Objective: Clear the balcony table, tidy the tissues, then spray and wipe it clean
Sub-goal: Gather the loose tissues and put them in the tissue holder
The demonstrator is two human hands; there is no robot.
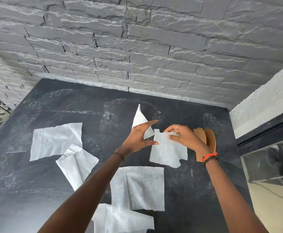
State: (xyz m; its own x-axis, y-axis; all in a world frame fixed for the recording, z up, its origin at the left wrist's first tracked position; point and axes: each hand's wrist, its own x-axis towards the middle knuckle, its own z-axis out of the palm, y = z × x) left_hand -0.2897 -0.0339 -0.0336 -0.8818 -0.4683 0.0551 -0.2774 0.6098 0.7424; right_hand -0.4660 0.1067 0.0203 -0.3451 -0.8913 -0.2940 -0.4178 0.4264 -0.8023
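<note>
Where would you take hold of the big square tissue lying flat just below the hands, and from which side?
The square tissue lies flat and thin, offering nothing to wrap around. Probably pinch its far right corner from above, coming from the right: that corner rests on bare table, while the near left corner overlaps another tissue.
</note>
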